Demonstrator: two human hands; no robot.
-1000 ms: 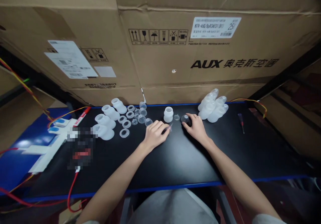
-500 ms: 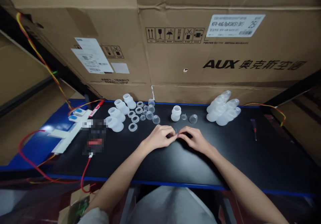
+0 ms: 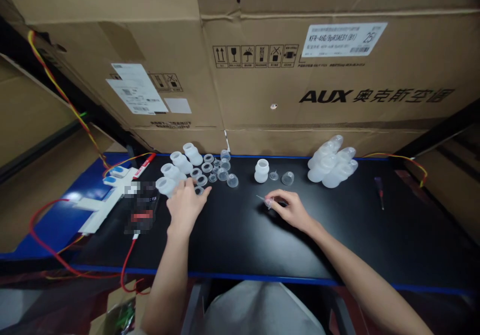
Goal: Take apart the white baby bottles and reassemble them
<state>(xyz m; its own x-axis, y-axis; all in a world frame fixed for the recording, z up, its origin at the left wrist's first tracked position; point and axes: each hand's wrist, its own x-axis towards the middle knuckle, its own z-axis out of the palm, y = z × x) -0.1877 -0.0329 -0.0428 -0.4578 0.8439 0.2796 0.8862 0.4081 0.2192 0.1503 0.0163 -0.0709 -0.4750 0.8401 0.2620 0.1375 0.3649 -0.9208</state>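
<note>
My right hand (image 3: 290, 207) pinches a small clear nipple-like piece (image 3: 267, 202) with a thin flange, over the middle of the black table. Over at the left, my left hand (image 3: 186, 205) reaches to the edge of a group of clear rings (image 3: 208, 158), thumb and fingers apart, partly hiding the nearest ring (image 3: 199, 190). Small white bottles (image 3: 181, 163) lie beside that hand, along with clear dome caps (image 3: 232, 180). In front of me stands one upright white bottle (image 3: 261, 171). To its right are another nipple-like piece (image 3: 274, 175) and a dome cap (image 3: 288, 178).
Capped white bottles (image 3: 332, 162) lie piled at the back right. A screwdriver-like tool (image 3: 380, 192) rests farther right. At left are a phone with a cable (image 3: 140, 210), a power strip (image 3: 107, 200) and a red marker (image 3: 144, 165). A large cardboard box (image 3: 258, 95) walls off the back.
My left hand has left the small clear piece and moved left to the rings. My right hand stays near the middle, still holding the piece.
</note>
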